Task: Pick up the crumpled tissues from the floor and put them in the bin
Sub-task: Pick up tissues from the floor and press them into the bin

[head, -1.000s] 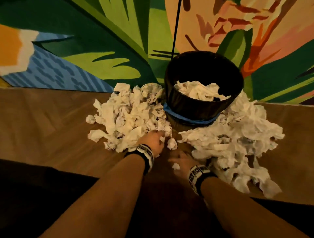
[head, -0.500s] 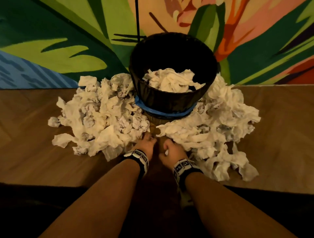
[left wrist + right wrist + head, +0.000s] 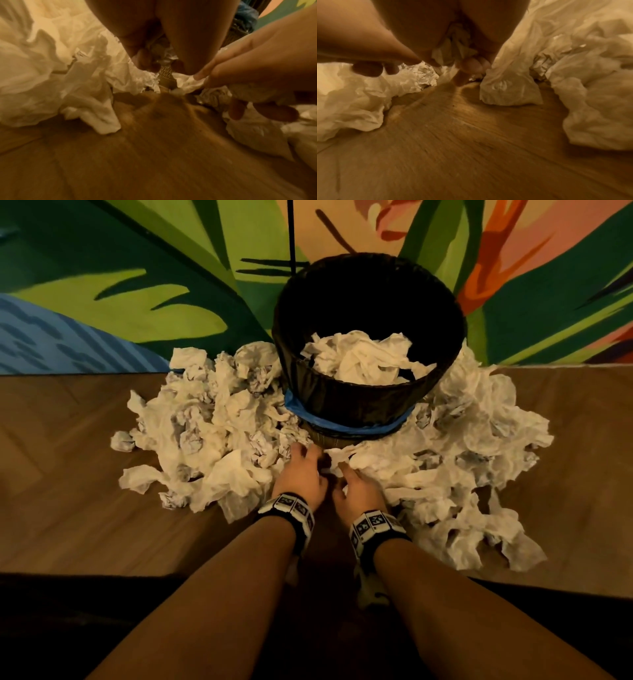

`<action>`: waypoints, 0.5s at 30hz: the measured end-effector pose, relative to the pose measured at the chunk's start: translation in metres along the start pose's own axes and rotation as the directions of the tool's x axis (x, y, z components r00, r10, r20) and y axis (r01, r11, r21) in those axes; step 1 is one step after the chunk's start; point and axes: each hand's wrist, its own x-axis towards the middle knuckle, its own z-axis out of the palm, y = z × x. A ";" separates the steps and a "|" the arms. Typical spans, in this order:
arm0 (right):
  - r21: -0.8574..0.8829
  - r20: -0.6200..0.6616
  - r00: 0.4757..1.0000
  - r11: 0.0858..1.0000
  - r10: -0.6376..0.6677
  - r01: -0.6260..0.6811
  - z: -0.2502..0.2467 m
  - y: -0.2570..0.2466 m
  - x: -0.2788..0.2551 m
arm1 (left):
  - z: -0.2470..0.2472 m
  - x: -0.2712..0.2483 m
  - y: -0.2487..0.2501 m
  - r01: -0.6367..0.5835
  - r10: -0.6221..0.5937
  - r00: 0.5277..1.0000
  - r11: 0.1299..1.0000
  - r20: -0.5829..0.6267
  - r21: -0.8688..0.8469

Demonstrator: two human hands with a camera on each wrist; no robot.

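Both hands low before the bin (image 3: 370,405) — right hand (image 3: 359,491) grips a tissue wad (image 3: 455,44); left hand (image 3: 301,474), fingers curled on tissue (image 3: 159,54); bin directly ahead, above.

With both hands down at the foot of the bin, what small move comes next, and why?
Probably lift the right hand up over the bin rim and release. The right wrist view shows a tissue already bunched in its curled fingers, and the bin stands directly ahead, only part full. The left hand touches the left pile; its grip is unclear.
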 end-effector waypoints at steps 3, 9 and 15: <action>0.036 -0.056 0.998 0.999 -0.007 0.009 0.001 0.005 -0.005 | -0.007 0.007 0.004 0.001 -0.004 0.999 0.996 0.038 0.088; 0.130 0.033 0.999 0.991 0.012 -0.016 -0.004 0.013 -0.012 | -0.009 0.016 -0.002 0.086 -0.154 0.962 0.955 0.224 0.285; 0.167 0.079 0.996 0.986 -0.038 0.024 -0.007 0.008 -0.018 | 0.000 0.009 -0.011 -0.049 -0.040 0.971 0.931 0.234 0.362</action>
